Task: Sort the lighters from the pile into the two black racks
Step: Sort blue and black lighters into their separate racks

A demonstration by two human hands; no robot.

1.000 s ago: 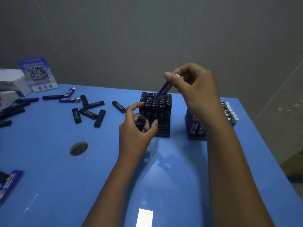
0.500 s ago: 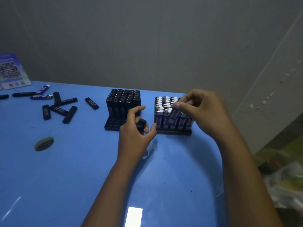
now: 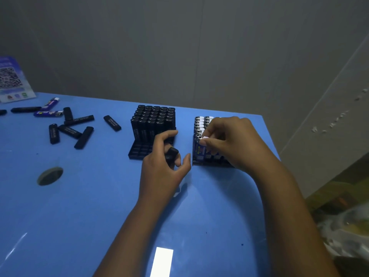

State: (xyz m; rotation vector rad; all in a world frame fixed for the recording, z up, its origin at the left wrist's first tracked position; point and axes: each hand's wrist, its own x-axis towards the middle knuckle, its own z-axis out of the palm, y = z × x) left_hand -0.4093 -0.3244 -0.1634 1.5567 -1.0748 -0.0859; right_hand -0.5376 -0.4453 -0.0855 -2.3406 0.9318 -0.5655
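Both hands hold lighters at the two racks on the blue counter (image 3: pixel 199 206).

The right hand (image 3: pixel 235 140) pinches a blue lighter (image 3: pixel 200 145) at the right rack's (image 3: pixel 197 163) front row. The left hand (image 3: pixel 162 166), at its 8 o'clock, curls round a black lighter (image 3: pixel 171 154) before the left rack (image 3: pixel 137 151). The pile (image 3: pixel 69 126) lies at 9 o'clock.
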